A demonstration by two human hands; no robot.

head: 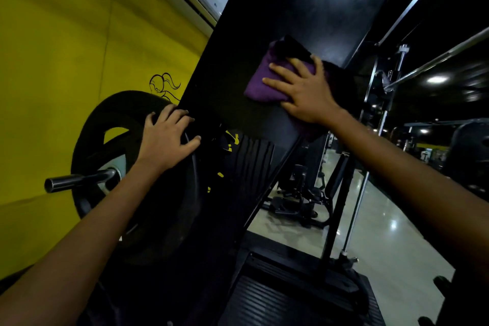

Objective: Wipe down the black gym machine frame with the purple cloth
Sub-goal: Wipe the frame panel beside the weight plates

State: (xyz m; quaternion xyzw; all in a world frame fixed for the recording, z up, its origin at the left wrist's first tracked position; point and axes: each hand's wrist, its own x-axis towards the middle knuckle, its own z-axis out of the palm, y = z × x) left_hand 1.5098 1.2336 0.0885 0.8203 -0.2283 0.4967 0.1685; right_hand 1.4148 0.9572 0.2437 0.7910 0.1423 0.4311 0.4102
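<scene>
Yellow gym wall fills the left of the frame behind the broad, matte black gym machine frame (238,82) slanting up through the centre. My right hand (301,90), fingers spread flat, presses the folded purple cloth (260,82) against that panel so the whole pad rubs it. My left hand (166,137) curls over the rim of a black rubber weight plate (105,119) at middle left, probably to steady me. Its steel sleeve (79,180) juts out, and chrome bars (436,58) crowd the right edge.
</scene>
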